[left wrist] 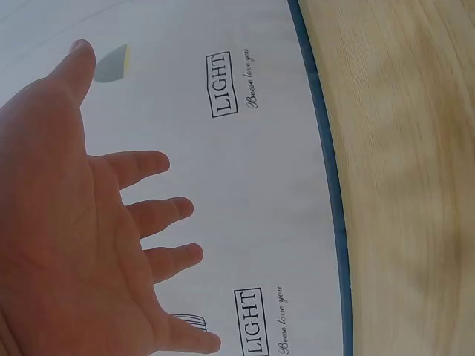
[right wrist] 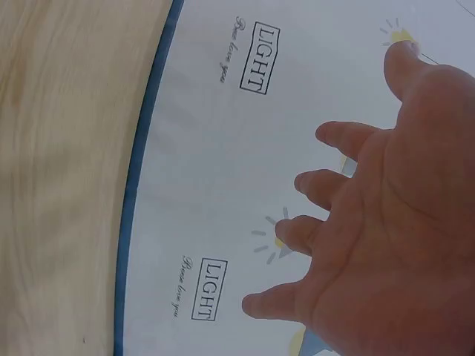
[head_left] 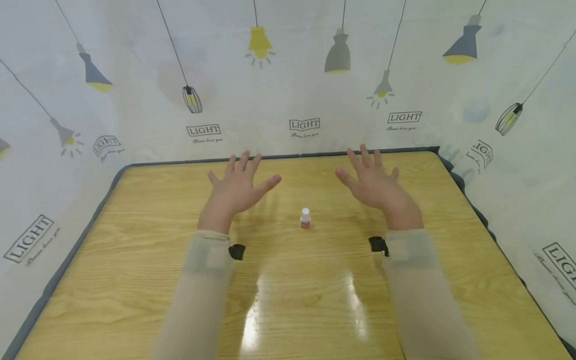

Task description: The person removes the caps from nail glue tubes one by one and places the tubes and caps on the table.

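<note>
A small white-capped bottle point(head_left: 305, 218) with a red-and-white label stands upright on the wooden table point(head_left: 135, 280), between the two hands in the head view. My left hand point(head_left: 238, 185) is spread over the table to the bottle's left, its thumb pointing inward. On the other side, my right hand point(head_left: 373, 180) is spread the same way, with its thumb toward the middle. Neither hand touches the bottle. Both wrist views show a bare palm, the left palm point(left wrist: 67, 222) and the right palm point(right wrist: 393, 230), with fingers apart and holding nothing.
A pale wall covering point(head_left: 297, 90) printed with lamps and "LIGHT" labels rises behind the table and along both sides. Dark edging point(head_left: 180, 162) runs along the table's far edge. Small black devices sit at the left cuff point(head_left: 237, 252) and right cuff point(head_left: 378, 244).
</note>
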A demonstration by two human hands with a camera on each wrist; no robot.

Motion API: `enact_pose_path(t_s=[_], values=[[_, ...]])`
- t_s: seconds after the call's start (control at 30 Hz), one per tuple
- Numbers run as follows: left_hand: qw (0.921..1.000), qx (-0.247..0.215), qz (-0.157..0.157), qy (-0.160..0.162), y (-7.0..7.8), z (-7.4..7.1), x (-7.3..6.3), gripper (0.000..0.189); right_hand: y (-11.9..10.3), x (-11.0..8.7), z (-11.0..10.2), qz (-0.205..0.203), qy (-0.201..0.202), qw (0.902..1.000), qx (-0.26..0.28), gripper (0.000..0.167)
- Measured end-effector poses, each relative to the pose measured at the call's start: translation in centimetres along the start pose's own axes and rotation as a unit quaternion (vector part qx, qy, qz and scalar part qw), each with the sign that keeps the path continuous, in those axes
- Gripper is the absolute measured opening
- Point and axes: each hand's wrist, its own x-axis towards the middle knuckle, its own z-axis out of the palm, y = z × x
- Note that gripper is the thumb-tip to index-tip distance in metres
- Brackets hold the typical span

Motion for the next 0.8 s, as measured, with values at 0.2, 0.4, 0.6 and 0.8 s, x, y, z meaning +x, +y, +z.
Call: enact_pose_path(t_s=[0.2,0.4,0.6,0.8], values=[[0.9998,-0.02,0.008,0.004,0.9,0.7,-0.4,0.104,-1.3,-0.6,1.0,-0.014,0.008,0.9995,0.027,0.089],[0.9994,-0.033,0.009,0.007,1.2,2.0,-0.9,0.104,-2.1,-0.8,2.1,-0.019,0.012,0.999,0.039,0.085],[0.9986,-0.053,0.004,0.0,1.5,3.5,-1.7,0.102,-2.8,-1.2,3.4,-0.025,0.016,0.9985,0.047,0.086],[0.999,-0.042,0.009,-0.01,1.4,5.2,-2.1,0.1,-3.4,-1.6,4.8,-0.036,0.0,0.9976,0.06,0.084]])
